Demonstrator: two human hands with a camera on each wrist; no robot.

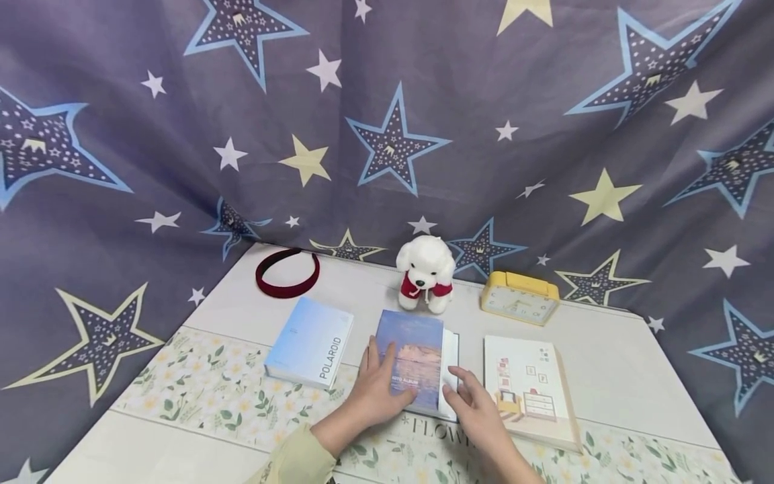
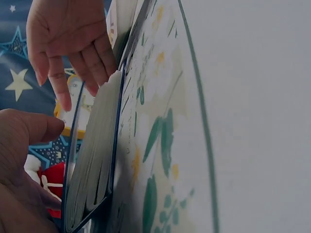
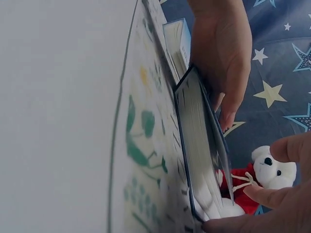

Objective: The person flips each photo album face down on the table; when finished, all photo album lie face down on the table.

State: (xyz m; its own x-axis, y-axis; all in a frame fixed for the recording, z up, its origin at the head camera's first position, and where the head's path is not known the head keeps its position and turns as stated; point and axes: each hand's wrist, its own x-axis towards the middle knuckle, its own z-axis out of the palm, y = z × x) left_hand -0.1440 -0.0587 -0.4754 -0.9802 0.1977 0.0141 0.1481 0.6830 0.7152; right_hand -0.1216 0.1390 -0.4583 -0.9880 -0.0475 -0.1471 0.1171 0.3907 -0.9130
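Note:
A photo album with a blue and pink seascape cover lies in the middle of the table. My left hand rests over its left side, fingers spread on the cover and thumb near the lower edge. By the right edge, my right hand has its fingers apart and slightly bent beside the white pages, which show past the cover. In the right wrist view the front cover stands a little away from the page block. The right thumb is close to the album's near corner there.
Left of the album lies a pale blue POLAROID box, with a dark red headband behind it. A white plush dog sits behind the album. To the right are a yellow clock and a book with a furniture drawing.

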